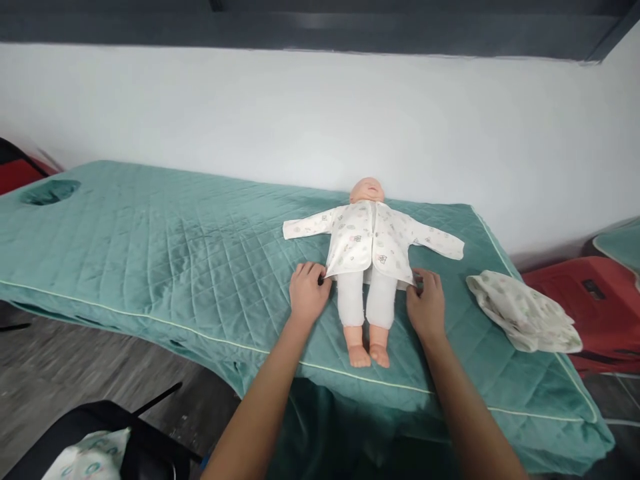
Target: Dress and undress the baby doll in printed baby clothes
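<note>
Thumbs and fingers closed on cloth, you pinch the hem of a printed white shirt (350,243) at both sides, your left hand (309,292) at one edge and your right hand (427,301) at the other. The doll (352,300) wearing it lies face up on the green bed (200,247), its legs between your hands, its long axis running from feet near you to head by the wall (320,120); neither hand is clearly nearer.

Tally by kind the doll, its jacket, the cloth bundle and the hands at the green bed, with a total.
Doll: 1
Patterned jacket: 1
Cloth bundle: 1
Hands: 2 (left hand, right hand)
Total: 5
</note>
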Demonstrator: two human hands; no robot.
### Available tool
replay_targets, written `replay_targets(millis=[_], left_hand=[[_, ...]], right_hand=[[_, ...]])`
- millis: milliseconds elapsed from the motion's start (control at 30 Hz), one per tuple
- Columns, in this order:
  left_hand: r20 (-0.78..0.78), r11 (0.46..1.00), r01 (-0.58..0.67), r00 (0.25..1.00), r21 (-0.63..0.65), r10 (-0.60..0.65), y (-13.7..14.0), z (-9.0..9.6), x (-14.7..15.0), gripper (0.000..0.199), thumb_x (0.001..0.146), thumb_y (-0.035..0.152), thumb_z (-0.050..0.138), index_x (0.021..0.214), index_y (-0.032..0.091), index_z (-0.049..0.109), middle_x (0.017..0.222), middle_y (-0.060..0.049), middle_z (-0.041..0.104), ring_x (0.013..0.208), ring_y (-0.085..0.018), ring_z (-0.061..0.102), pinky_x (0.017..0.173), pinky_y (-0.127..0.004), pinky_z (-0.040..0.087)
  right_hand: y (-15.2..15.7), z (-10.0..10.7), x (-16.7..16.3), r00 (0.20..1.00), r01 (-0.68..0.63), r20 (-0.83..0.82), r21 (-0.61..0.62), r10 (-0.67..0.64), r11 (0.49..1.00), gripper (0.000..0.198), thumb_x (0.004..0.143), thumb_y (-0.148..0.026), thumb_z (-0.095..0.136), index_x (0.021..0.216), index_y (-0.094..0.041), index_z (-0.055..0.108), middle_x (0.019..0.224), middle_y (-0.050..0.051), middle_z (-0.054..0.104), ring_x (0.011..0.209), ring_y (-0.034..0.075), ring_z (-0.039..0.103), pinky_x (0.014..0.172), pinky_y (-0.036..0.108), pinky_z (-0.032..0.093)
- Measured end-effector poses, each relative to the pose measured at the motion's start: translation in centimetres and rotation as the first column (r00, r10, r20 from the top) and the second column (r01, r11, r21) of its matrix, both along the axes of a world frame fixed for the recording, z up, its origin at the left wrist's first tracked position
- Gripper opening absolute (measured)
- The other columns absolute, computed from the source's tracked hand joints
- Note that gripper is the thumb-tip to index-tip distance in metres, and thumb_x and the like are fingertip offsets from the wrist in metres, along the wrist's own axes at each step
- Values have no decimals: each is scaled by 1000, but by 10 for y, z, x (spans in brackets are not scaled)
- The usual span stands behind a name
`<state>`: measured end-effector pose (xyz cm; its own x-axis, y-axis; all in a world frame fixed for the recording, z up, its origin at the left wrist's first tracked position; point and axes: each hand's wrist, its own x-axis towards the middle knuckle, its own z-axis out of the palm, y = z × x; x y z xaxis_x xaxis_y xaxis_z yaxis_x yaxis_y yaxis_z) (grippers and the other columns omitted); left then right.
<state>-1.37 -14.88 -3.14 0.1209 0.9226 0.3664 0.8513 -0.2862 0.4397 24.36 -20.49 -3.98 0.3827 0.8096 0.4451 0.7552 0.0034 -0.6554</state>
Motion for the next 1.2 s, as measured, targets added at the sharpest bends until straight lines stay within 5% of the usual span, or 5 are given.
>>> replay_targets(millis=[433,667,833,967,1200], left_hand=[[519,969,242,821,57,-236,12,-9,-3,36,82,13,56,118,22,55,136,-10,54,127,-23,51,100,-39,46],[516,906,402,753,130,-408,21,8,20,42,81,23,67,123,22,60,131,-11,50,128,-24,48,111,-43,40],[551,964,221,791,149,-266,30,14,39,14,82,21,63,95,20,68,107,-6,59,107,-20,55,102,-37,44],[871,997,0,486,-79,69,37,6,29,25,90,42,54,86,18,61,82,-1,60,77,-15,58,71,-28,52],[812,980,-155,550,-127,192,9,-9,-37,27,82,36,64,102,19,58,103,-7,62,94,-18,63,76,-29,54]], right_hand=[[-4,8,-7,941,-321,-38,219,336,921,50,90,-30,63,137,-26,47,151,11,45,140,27,43,115,55,37],[30,30,-23,939,-291,238,163,248,943,17,95,-34,56,101,-22,67,109,11,63,106,27,56,94,46,48],[38,29,-16,959,-73,-266,122,103,990,30,94,-46,50,82,-21,59,77,1,57,75,18,54,75,34,48],[12,22,17,804,-11,-593,50,39,999,34,88,-55,53,88,-21,58,81,1,60,72,19,57,69,35,52],[-72,41,150,948,-70,305,-73,89,995,34,85,-42,57,113,-24,61,122,17,64,117,33,57,102,52,44]])
